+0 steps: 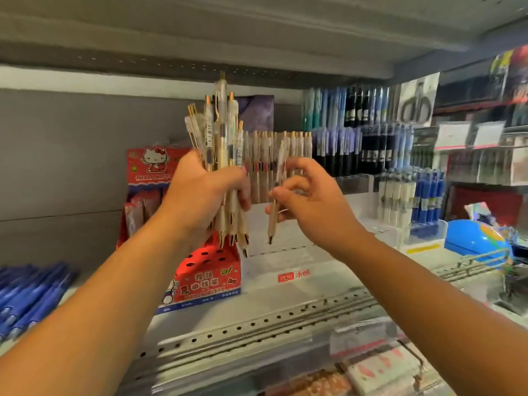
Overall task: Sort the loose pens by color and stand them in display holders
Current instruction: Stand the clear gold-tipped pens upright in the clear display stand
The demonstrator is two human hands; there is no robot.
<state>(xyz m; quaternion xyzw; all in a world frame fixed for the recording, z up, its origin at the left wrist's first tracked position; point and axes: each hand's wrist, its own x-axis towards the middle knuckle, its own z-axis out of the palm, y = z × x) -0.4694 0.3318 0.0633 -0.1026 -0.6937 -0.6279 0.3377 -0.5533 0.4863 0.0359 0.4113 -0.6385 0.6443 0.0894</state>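
My left hand (205, 195) grips a bundle of several cream-and-gold pens (221, 132), tips down, raised in front of the shelf. Just to its right, my right hand (308, 201) pinches a single cream-and-gold pen (275, 201) between thumb and fingers, tip down, slightly apart from the bundle. Behind both hands a clear display holder (285, 258) on the white shelf carries a row of matching cream pens (285, 147) standing upright. The front part of that holder shows bare slots.
A red cartoon-cat display box (205, 278) stands left of the holder. Blue pens (25, 292) lie at the far left. Black, blue and white pens (371, 144) fill holders on the right, beside a blue globe-like object (474, 238). A perforated shelf rail (257, 327) runs below.
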